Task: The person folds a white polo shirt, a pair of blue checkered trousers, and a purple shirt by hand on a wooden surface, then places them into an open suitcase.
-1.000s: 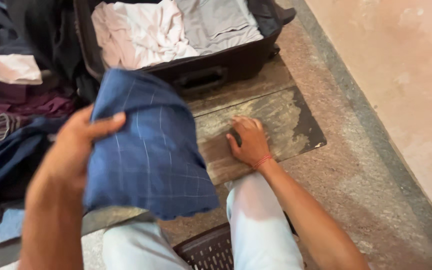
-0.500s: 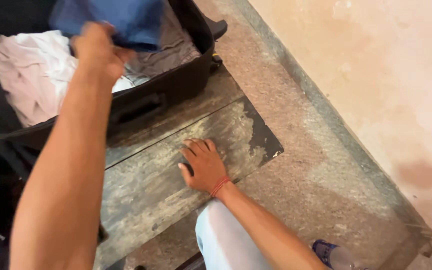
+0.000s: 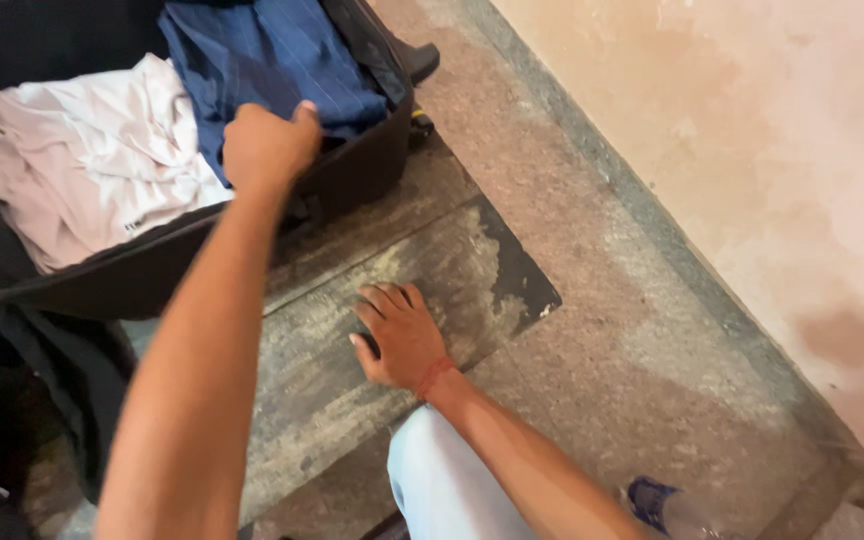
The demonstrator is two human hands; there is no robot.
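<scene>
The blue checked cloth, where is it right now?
In the head view, the blue checked cloth lies inside the open black suitcase at upper left, beside the white garment, with the left hand on its near edge.

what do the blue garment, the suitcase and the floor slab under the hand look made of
Blue garment: woven cloth, matte, with thin pale stripes and soft folds. Suitcase: probably black fabric shell, dull, slightly sagging rim. Floor slab: dark stone or concrete, worn grey and dusty, under the right hand.

The left arm stretches straight forward, its hand point(image 3: 267, 145) curled into a loose fist, thumb out to the side. The right hand point(image 3: 399, 335) lies flat, palm down, fingers spread, a red thread around the wrist.
</scene>
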